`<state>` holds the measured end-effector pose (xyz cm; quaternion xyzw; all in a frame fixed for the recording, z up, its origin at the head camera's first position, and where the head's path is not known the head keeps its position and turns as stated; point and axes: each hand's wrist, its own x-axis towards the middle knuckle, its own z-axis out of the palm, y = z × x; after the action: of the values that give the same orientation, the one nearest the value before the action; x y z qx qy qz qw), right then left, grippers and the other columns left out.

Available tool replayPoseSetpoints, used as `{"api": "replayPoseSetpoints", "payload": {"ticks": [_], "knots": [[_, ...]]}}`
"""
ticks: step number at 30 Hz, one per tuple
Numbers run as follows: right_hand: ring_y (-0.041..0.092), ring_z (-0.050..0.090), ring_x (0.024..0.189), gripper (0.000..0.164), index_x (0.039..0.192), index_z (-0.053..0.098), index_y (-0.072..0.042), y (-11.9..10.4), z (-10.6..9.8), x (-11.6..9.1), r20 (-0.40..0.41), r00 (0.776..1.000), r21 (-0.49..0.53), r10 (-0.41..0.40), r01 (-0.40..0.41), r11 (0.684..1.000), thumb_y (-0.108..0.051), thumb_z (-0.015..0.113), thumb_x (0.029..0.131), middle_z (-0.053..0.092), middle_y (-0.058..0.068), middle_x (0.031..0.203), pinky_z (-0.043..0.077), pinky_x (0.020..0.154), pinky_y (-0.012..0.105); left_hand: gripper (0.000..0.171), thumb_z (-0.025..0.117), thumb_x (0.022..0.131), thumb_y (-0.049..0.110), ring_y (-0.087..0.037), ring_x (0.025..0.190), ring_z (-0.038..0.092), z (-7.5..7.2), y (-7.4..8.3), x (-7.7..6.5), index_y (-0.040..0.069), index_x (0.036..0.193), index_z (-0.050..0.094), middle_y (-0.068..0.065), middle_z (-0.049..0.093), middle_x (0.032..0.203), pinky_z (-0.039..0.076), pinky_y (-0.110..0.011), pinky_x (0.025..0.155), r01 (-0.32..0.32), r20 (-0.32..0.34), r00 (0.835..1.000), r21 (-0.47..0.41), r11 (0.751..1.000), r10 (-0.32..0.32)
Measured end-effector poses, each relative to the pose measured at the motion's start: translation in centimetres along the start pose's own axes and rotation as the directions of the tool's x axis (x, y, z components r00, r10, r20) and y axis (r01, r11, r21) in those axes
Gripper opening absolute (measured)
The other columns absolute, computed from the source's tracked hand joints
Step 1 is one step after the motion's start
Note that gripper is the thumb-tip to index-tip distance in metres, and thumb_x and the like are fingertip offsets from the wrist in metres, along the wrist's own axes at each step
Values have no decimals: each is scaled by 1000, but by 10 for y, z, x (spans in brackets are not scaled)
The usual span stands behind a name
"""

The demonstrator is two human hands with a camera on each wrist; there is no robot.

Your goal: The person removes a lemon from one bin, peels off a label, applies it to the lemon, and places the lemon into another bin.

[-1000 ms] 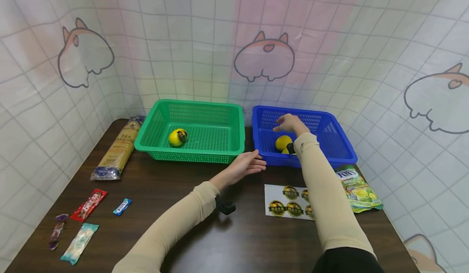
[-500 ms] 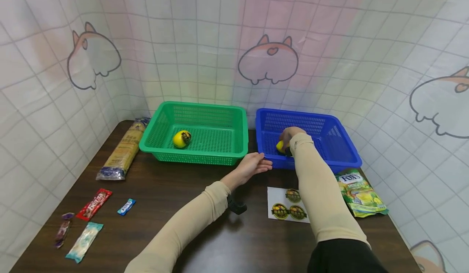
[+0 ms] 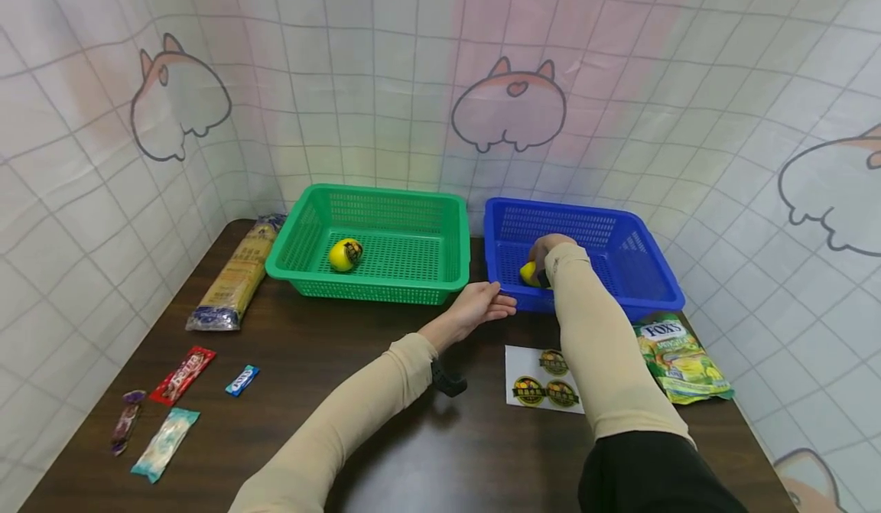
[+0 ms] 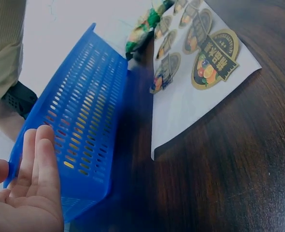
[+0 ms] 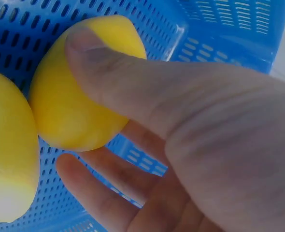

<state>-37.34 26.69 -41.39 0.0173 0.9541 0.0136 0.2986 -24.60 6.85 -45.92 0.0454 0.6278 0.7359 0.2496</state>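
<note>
In the head view my right hand (image 3: 553,250) is down inside the blue basket (image 3: 643,300). The right wrist view shows its thumb across the top of a lemon (image 5: 65,111) and its fingers beneath, holding the fruit. Against that lemon lies a second lemon (image 5: 9,150). My left hand (image 3: 475,304) pinches the near left corner of the blue basket's rim, thumb over the edge and fingers straight along the outer wall (image 4: 84,116). A lemon with a dark sticker (image 3: 345,254) sits in the green basket (image 3: 375,293) to the left.
A sheet of round fruit stickers (image 3: 544,379) lies before the blue basket. At right is a green candy bag (image 3: 681,360); at left, a long noodle-like pack (image 3: 237,276). Several wrapped snacks, including a red one (image 3: 182,375), lie front left.
My right hand has lowered into the blue basket and taken hold of a lemon there. The left hand stays at the basket's corner. The head view has shifted slightly.
</note>
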Motion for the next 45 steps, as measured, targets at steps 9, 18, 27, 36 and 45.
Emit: {"api": "replayPoseSetpoints", "payload": {"ticks": [9, 18, 27, 36, 45], "knots": [[35, 48, 135, 64, 148, 48, -17, -5, -5, -3, 22, 999, 96, 25, -27, 995, -34, 71, 91, 46, 15, 153, 47, 110, 55, 36, 38, 109, 24, -7, 81, 70, 0, 2, -1, -3, 123, 57, -18, 72, 116, 60, -26, 88, 19, 1, 1000, -13, 1000, -19], [35, 47, 132, 65, 150, 43, -14, -14, -31, -27, 6, 1000, 101, -22, 21, 995, -37, 66, 94, 41, 18, 155, 45, 111, 54, 35, 39, 109, 24, -7, 80, 70, -2, 3, 1, -3, 122, 57, -19, 73, 116, 60, -26, 89, 24, 5, 1000, -26, 999, -24], [42, 53, 128, 62, 153, 37, -10, -30, -64, -79, -109, 986, 164, -127, 144, 976, -28, 62, 99, 42, 21, 152, 51, 104, 51, 35, 40, 108, 23, -7, 80, 70, -4, 4, 2, -4, 124, 58, -18, 73, 115, 60, -23, 86, 35, 16, 999, -38, 999, -34], [31, 59, 98, 58, 145, 48, -11, -45, -31, -140, -416, 852, 21, -316, 356, 934, -34, 63, 93, 63, 18, 125, 54, 87, 49, 39, 39, 109, 24, -6, 82, 70, -6, 0, -2, -4, 129, 58, -21, 69, 124, 59, -24, 89, 47, 31, 998, -20, 999, -46], [24, 62, 85, 56, 141, 52, -17, -53, 32, -185, -585, 732, -9, -349, 424, 905, -44, 63, 94, 69, 11, 118, 53, 67, 38, 61, 32, 108, 46, -11, 93, 71, -20, 4, -24, -3, 134, 56, -23, 64, 132, 59, -30, 95, 18, 109, 994, -32, 999, -15]]}}
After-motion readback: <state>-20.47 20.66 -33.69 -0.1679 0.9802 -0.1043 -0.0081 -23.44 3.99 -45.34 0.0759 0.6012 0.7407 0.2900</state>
